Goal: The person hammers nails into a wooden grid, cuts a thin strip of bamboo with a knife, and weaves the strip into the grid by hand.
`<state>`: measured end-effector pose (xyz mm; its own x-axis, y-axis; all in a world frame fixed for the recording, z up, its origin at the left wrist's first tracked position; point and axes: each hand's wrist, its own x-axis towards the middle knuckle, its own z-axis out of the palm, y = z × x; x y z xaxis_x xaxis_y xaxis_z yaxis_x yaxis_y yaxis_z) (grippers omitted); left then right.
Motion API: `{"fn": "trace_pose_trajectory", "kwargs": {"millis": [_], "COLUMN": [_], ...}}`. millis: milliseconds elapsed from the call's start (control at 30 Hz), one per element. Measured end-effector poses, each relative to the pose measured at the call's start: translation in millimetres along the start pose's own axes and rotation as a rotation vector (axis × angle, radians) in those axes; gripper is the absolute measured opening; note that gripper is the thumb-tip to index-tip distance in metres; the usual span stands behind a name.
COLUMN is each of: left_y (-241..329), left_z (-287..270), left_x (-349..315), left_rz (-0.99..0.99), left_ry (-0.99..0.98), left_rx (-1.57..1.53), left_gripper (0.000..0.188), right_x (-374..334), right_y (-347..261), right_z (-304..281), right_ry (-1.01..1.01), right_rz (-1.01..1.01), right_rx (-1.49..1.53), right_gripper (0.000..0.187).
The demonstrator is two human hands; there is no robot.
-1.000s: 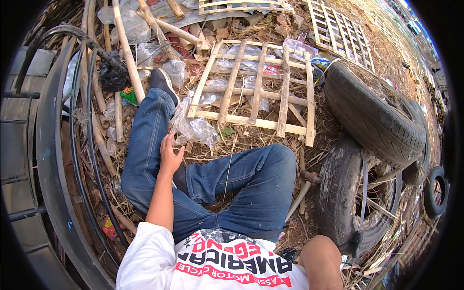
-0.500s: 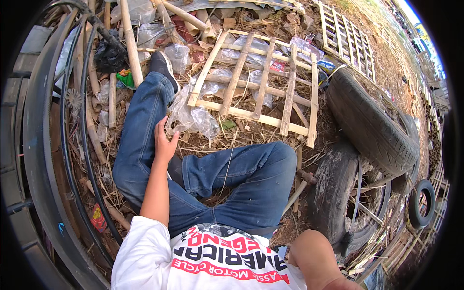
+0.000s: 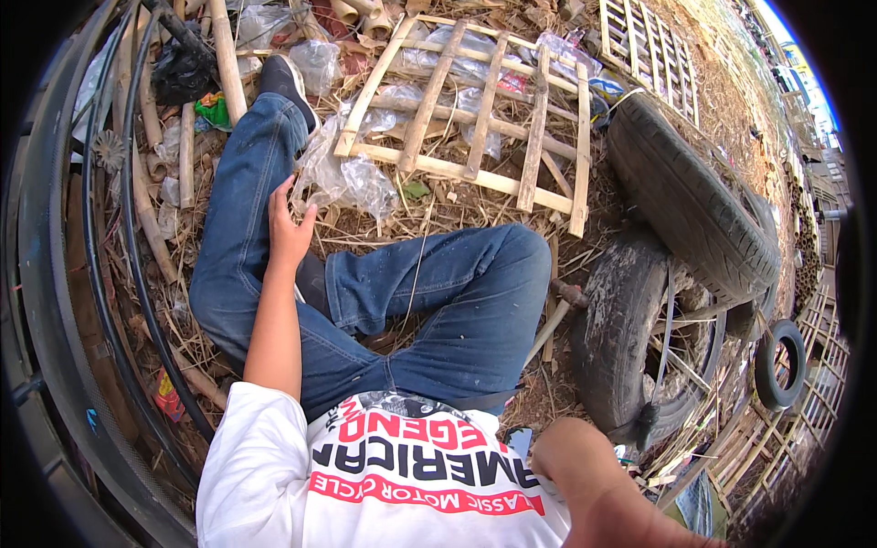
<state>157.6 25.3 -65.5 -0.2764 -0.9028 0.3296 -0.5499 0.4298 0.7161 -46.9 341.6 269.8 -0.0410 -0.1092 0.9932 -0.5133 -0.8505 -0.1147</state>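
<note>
My left hand (image 3: 290,228) rests over my left shin with fingers spread and nothing in them. Just beyond it, crumpled clear plastic (image 3: 352,183) lies on the ground. A small lattice of split bamboo strips (image 3: 487,114) lies flat ahead of my bent right leg. My right forearm (image 3: 585,470) bends out past the lower edge, so the right hand is out of sight. What looks like a hammer (image 3: 572,294) lies beside my right knee, its pale handle pointing back toward me.
Old tyres (image 3: 694,187) lean and lie at my right, with a smaller tyre (image 3: 780,365) farther out. A second bamboo lattice (image 3: 647,55) lies at the far right. Bamboo poles (image 3: 227,59) and black curved metal bars (image 3: 139,183) crowd the left. Straw and litter cover the ground.
The whole view has shifted, so the scene sits a little higher and farther left. My left hand stays open over the shin; my right forearm has moved slightly.
</note>
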Motion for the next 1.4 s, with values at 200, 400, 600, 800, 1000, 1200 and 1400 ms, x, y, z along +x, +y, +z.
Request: {"fn": "trace_pose_trajectory", "kwargs": {"millis": [200,400,600,800,1000,1200,1400], "left_y": [-4,-6,-3,-3,-4,-4,-7], "left_z": [-11,-14,-13,-11,-13,-7,-11], "left_x": [-13,-3,-11,-10,-9,-8,-9], "left_rz": [-0.094,-0.008,-0.048,-0.038,-0.038,-0.025,-0.044], "left_ry": [0.032,0.014,-0.003,-0.021,-0.015,-0.017,-0.009], "left_rx": [0.005,0.038,0.052,0.058,0.061,0.049,0.072], "left_gripper": [0.056,0.055,0.053,0.049,0.048,0.048,0.047], "right_x": [-1,-5,-4,-2,-10,-10,-14], "right_y": [8,2,3,11,18,22,29], "right_z": [7,2,0,-5,-6,-11,-12], "right_ry": [0.022,0.046,0.021,-0.021,-0.086,-0.122,-0.162], "right_rz": [-0.013,-0.106,-0.084,-0.024,0.062,0.115,0.165], "right_rx": [0.049,0.043,0.051,0.116,0.186,0.225,0.287], "right_gripper": [0.013,0.013,0.013,0.013,0.013,0.013,0.014]}}
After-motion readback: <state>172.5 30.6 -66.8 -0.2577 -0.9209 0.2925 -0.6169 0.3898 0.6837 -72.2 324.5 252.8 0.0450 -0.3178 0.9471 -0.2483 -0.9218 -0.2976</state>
